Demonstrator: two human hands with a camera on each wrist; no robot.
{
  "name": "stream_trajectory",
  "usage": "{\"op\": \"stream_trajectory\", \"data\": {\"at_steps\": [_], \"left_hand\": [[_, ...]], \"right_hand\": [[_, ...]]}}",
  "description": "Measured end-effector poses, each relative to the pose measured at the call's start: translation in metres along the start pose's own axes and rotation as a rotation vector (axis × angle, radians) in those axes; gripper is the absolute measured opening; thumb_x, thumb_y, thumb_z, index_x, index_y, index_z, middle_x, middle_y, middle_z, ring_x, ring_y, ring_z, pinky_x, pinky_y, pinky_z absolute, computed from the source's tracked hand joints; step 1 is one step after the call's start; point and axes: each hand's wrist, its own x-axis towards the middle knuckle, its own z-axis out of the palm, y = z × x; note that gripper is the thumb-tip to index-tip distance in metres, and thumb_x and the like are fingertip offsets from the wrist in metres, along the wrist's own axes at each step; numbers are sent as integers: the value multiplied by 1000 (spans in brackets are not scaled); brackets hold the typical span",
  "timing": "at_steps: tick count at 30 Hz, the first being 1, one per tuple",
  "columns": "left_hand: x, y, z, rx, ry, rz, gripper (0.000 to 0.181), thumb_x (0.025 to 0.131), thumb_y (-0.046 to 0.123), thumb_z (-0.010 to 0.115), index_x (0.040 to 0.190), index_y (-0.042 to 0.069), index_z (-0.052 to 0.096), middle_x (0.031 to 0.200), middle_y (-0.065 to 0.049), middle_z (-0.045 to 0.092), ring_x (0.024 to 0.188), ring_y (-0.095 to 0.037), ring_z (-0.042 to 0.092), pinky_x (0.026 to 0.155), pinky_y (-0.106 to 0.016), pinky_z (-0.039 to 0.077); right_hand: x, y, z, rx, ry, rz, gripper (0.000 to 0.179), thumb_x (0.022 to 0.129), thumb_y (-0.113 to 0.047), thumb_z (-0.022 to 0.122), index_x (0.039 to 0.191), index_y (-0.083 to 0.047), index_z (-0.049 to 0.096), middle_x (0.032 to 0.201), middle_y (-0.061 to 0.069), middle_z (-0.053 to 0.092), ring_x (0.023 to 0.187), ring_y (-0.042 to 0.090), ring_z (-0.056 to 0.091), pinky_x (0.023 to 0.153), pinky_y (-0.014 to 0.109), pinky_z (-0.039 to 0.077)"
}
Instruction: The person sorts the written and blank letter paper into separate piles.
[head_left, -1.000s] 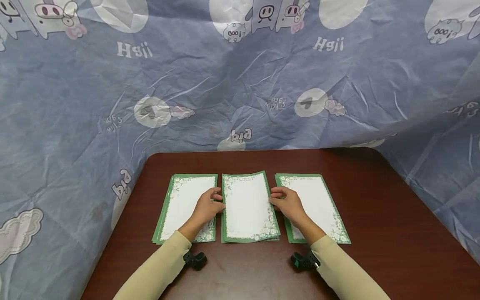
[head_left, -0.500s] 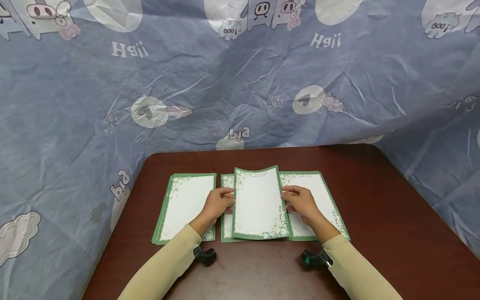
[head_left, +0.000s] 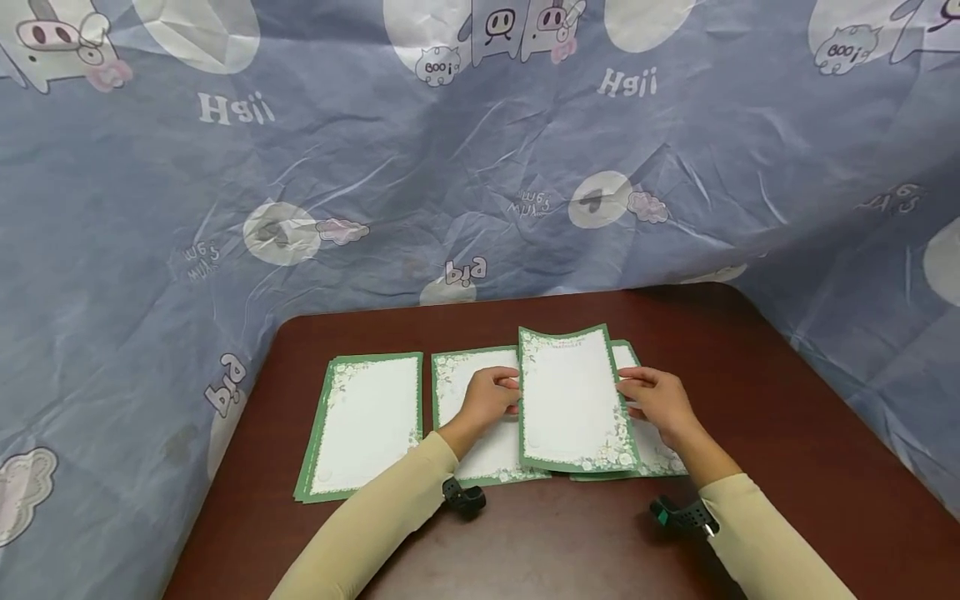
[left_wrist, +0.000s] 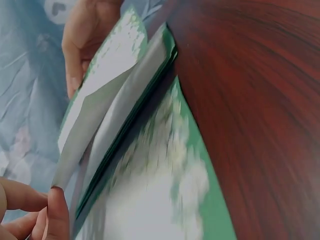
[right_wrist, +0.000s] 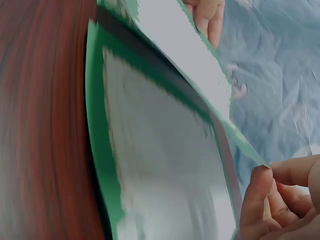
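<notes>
A sheet of green-bordered stationery paper, white with floral corners, is lifted in front of me, its top edge slightly curved. My left hand pinches its left edge. On the opposite edge, my right hand grips it between thumb and fingers; the right wrist view shows that pinch closely at the paper's edge. Beneath the raised sheet lies the right pile of matching paper, partly hidden. The middle pile is partly covered by my left hand.
A left pile of the same paper lies slightly fanned on the dark red-brown table. A crinkled blue printed cloth hangs behind the table and down its sides. Dark straps with small devices are on both wrists.
Both hands have lifted the sheet from the middle pile and carried it rightward over the right pile. The middle pile's top now shows. The head view has shifted a little.
</notes>
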Motion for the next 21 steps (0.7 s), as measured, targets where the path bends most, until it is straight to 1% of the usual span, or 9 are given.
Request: {"op": "stream_trajectory", "data": {"at_steps": [3, 6, 9, 12, 16, 19, 21], "left_hand": [[3, -1, 18, -25, -5, -6, 33, 90, -11, 65, 123, -7, 67, 85, -7, 60, 62, -14, 59, 61, -32, 59], [4, -3, 35, -43, -21, -33, 32, 91, -10, 66, 123, -7, 67, 85, -6, 60, 64, -14, 60, 60, -29, 59], [2, -6, 45, -33, -33, -59, 33, 92, -10, 65, 126, -8, 65, 88, -7, 59, 68, -16, 61, 61, -29, 59], [1, -9, 50, 0, -59, -73, 34, 94, -7, 64, 129, -7, 63, 92, -8, 61, 73, -18, 64, 64, -31, 60], [1, -9, 51, 37, -109, -92, 37, 96, -4, 64, 132, -8, 59, 96, -10, 67, 79, -21, 68, 67, -32, 60], [1, -7, 49, 54, -134, -103, 39, 97, -2, 64, 134, -10, 57, 96, -11, 69, 81, -22, 69, 68, -33, 60], [1, -5, 48, 62, -143, -98, 39, 97, 0, 64, 134, -10, 56, 97, -12, 70, 82, -23, 70, 69, -33, 60]], "right_hand": [[-3, 7, -14, -28, 11, -8, 47, 105, -19, 59, 144, 6, 51, 124, 19, 62, 92, 10, 63, 78, 29, 58], [-5, 16, -26, -57, 21, 2, 46, 106, -18, 58, 144, 7, 50, 124, 20, 63, 90, 10, 61, 75, 29, 58], [-4, 25, -31, -92, 26, 10, 46, 105, -18, 57, 143, 7, 51, 124, 22, 63, 91, 14, 62, 72, 30, 57], [-4, 33, -36, -148, 42, 9, 45, 105, -18, 57, 141, 9, 53, 124, 26, 63, 94, 22, 64, 72, 32, 57], [-3, 41, -41, -220, 54, 9, 44, 105, -18, 55, 139, 10, 54, 125, 29, 62, 103, 34, 64, 76, 36, 58], [-1, 44, -42, -245, 70, 7, 44, 106, -19, 55, 139, 10, 54, 127, 30, 61, 103, 38, 65, 78, 38, 58], [0, 44, -43, -257, 103, 0, 44, 106, -22, 55, 137, 9, 56, 126, 30, 61, 100, 38, 66, 77, 39, 58]]}}
